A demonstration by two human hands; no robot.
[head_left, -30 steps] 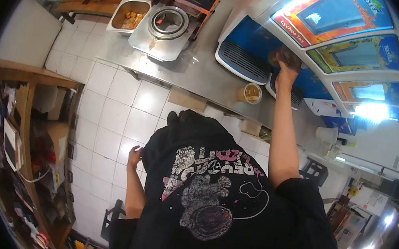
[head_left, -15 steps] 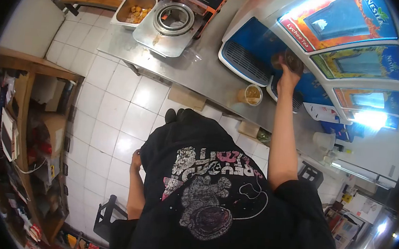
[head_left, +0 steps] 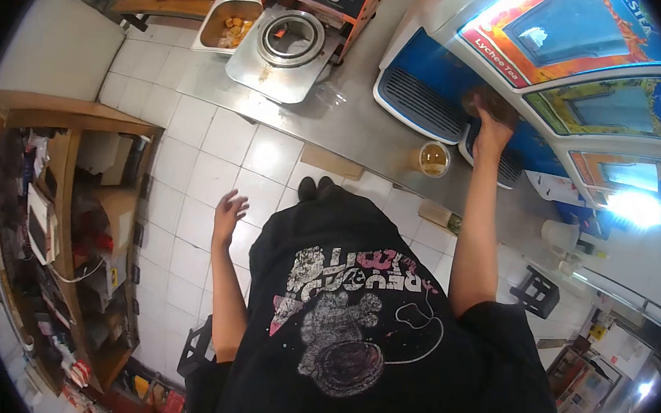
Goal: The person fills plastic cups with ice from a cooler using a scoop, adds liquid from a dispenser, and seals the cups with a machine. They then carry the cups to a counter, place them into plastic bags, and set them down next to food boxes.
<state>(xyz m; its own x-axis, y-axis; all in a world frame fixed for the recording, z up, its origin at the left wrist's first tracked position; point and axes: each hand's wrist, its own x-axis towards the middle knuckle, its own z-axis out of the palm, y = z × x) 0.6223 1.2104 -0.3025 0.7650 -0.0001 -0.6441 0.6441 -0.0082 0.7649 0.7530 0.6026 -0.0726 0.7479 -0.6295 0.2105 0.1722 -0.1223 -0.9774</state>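
My right hand (head_left: 492, 133) reaches under the drink dispenser (head_left: 595, 57), its fingers wrapped round a clear cup (head_left: 503, 106) that looks dark brown. Part of that cup is hidden by my hand and the dispenser front. Near my right forearm, a clear plastic cup (head_left: 434, 160) with an amber drink stands on the steel counter (head_left: 337, 132), in front of the drip trays. My left hand (head_left: 229, 215) hangs over the tiled floor beside my body, fingers apart and holding nothing.
A cup sealing machine (head_left: 290, 42) sits at the counter's far left, beside a metal pan (head_left: 224, 24) of yellow-orange pieces. Wooden shelves (head_left: 79, 114) filled with goods line the left side. A dark plastic stool (head_left: 535, 291) stands at the right.
My left hand has come up and away from my side, and its fingers have spread. My right hand stays at the dispenser with the cup. The view has shifted slightly.
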